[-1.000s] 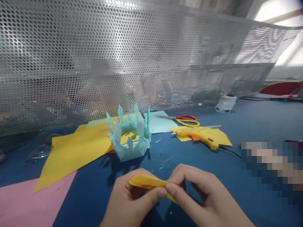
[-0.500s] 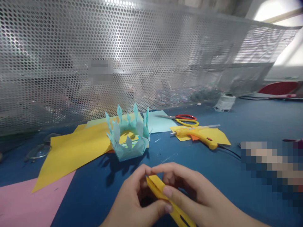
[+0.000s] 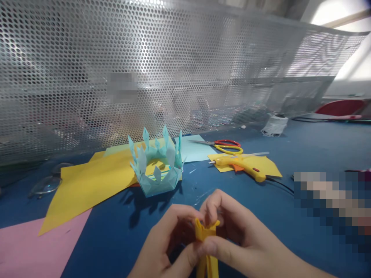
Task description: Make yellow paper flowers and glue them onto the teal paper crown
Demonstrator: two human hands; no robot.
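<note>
Both my hands pinch one small folded piece of yellow paper (image 3: 206, 247) low in the middle of the view. My left hand (image 3: 166, 247) grips it from the left with thumb and fingers. From the right, my right hand (image 3: 242, 239) presses its thumb across the fold while its fingertips work the top edge. The paper stands nearly upright, and its lower end runs out of the view. Just beyond my hands on the blue table (image 3: 304, 150) sits a light teal paper crown (image 3: 156, 166) with pointed tips.
Yellow sheets (image 3: 92, 181) lie left under the crown, a pink sheet (image 3: 31, 247) at bottom left. A yellow glue gun (image 3: 243, 164) and red-and-yellow scissors (image 3: 227, 146) lie to the right. A perforated metal screen (image 3: 179, 73) walls the back. Glasses (image 3: 48, 184) rest far left.
The yellow paper has turned from lying flat and pointed between my fingers to standing upright. Both hands have closed in around it and dropped slightly lower.
</note>
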